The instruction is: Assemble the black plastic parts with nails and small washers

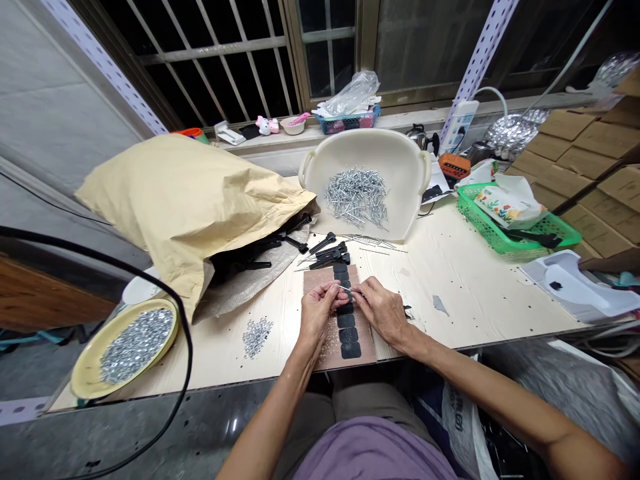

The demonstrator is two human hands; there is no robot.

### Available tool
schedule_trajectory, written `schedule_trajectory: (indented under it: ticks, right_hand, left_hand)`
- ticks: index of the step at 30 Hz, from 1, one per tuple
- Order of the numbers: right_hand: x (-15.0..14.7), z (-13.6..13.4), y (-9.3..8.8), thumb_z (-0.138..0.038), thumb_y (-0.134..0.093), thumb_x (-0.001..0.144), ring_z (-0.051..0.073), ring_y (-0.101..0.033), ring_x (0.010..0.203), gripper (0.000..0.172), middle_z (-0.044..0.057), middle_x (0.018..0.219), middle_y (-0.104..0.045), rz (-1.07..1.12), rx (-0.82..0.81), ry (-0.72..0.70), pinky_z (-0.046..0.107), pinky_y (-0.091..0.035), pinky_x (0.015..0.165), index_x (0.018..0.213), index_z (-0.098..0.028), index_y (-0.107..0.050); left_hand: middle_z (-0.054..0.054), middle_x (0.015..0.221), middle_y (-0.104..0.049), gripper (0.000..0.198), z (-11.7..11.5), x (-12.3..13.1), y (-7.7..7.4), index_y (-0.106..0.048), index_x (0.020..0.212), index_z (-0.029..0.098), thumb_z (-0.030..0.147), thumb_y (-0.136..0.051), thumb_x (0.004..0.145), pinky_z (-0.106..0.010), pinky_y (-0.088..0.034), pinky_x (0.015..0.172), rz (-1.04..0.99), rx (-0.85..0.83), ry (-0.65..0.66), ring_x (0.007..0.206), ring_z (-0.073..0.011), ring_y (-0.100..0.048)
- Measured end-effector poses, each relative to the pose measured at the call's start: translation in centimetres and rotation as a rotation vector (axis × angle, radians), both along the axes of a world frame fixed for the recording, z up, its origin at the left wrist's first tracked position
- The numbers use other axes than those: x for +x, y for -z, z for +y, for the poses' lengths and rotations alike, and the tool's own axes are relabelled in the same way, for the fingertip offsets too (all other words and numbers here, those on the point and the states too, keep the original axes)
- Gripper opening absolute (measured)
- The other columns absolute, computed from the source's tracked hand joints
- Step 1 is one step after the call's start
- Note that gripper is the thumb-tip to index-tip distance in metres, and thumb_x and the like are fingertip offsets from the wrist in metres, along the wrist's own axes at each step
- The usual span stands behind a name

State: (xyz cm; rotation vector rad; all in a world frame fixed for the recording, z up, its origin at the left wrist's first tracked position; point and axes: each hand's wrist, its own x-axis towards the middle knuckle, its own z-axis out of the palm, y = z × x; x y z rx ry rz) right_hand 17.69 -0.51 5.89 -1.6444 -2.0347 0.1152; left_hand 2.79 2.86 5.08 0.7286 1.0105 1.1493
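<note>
While both hands meet over the board, 1 thin nail [347, 288] is pinched between them: left hand [316, 308] is closed on its left end w/ thumb + index, right hand [383, 308] is closed on the right end the same way, other fingers curled. The nail is held just above 1 brown board [320, 280] at the near-centre edge of the table [475, 293]. 1 column of black pads [349, 335] is seen on the board; 6 are counted, more may be hidden by the hands. Black plastic clips [327, 253] are piled at the board's far edge, too overlapped for an exact count. 1 cream tray [370, 150] w/ a big heap of nails [357, 197] is set behind. 1 small heap of silver bits [257, 335] is seen left of the board. 1 yellow plate [85, 373] of similar bits is at far left. 1 paper sack [185, 200] and 1 green basket [480, 220] are also noted.
</note>
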Motion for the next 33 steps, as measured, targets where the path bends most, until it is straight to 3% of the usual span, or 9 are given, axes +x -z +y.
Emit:
schedule_trajectory:
  ticks: [17, 24, 33]
  right_hand:
    - [-0.5, -0.3, 0.1, -0.036, -0.037, 0.096, 0.012, -0.06, 0.076, 0.028, 0.002, 0.09, -0.063, 0.002, -0.002, -0.001, 0.021, -0.037, 0.059, 0.097, -0.024, -0.061]
    - [-0.6, -0.4, 0.0, -0.035, -0.036, 0.096, 0.013, -0.061, 0.081, 0.026, 0.002, 0.094, -0.063, 0.067, -0.041, -0.033, 0.022, -0.04, 0.062, 0.1, -0.024, -0.06]
    - [-0.2, -0.1, 0.0, -0.034, -0.036, 0.096, 0.012, -0.058, 0.075, 0.029, 0.002, 0.087, -0.059, -0.115, -0.001, -0.092, 0.022, -0.036, 0.061, 0.101, -0.025, -0.063]
  left_hand:
    - [-0.003, 0.071, -0.068, 0.033, -0.4, -0.8, 0.6, -0.066, 0.09, 0.009, 0.029, -0.077, 0.065, -0.018, -0.055, 0.062, 0.009, 0.02, 0.031, 0.061, -0.0089, -0.065]
    - [-0.002, 0.068, -0.068, 0.036, -0.3, -1.2, 0.5, -0.066, 0.083, 0.01, 0.028, -0.083, 0.057, -0.019, -0.055, 0.061, -0.023, -0.037, 0.025, 0.058, -0.009, -0.064]
    - [-0.004, 0.064, -0.067, 0.037, 0.0, -2.5, 0.7, -0.067, 0.078, 0.007, 0.028, -0.085, 0.054, -0.018, -0.056, 0.057, -0.005, -0.142, 0.136, 0.054, -0.0086, -0.063]
